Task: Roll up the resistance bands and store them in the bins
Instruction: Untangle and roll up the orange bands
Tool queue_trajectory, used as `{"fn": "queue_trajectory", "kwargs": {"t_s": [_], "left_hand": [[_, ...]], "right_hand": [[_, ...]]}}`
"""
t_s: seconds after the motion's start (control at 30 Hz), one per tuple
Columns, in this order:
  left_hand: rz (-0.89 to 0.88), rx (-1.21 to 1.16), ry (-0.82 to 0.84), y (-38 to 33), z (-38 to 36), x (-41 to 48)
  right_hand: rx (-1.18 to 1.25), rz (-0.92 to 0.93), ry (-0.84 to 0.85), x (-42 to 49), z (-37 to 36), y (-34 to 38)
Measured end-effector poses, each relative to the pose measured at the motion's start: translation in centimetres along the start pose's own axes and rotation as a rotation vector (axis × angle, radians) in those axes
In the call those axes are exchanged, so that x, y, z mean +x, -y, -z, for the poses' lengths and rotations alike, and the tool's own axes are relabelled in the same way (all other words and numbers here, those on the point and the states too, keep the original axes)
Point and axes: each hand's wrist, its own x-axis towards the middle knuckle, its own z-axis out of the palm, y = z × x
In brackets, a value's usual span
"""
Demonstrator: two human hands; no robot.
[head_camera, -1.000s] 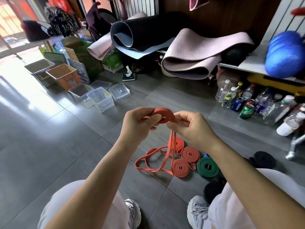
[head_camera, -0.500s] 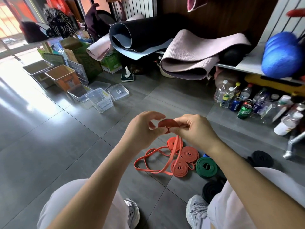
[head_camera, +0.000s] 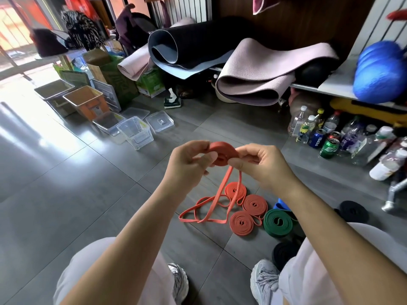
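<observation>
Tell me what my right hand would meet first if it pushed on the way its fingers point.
The right hand points leftward at the orange band roll it pinches; just beyond sits the left hand, though depth is unclear.

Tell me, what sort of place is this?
Likely a gym storeroom or home workout corner: a loosely rolled pink yoga mat, a blue exercise ball, and coiled orange rubber resistance bands on the grey tiled floor.

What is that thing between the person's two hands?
A partly rolled orange band, pinched by the left hand and right hand; the head view shows it.
</observation>
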Motion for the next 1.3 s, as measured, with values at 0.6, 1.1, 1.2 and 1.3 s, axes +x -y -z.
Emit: {"fn": "queue_trajectory", "kwargs": {"t_s": [0.6,1.1,1.2,1.3], "left_hand": [[0.002,0.157,0.016,-0.1,0.5,0.1],[0.108,-0.032,0.003,0.2,-0.1,0.3],[-0.192,0.42,0.027,0.4,0.3,0.3],[-0.306,0.62,0.079,0.8,0.2,0.0]], "right_hand": [[0.021,-0.007,-0.03,-0.3,-0.6,0.0],[0.024,0.003,-0.11,0.5,-1.0,-0.5],[-0.18,-0.029,-0.026,0.1,-0.8,-0.6],[-0.281,-0.029,0.03,-0.3,-0.9,-0.6]]}}
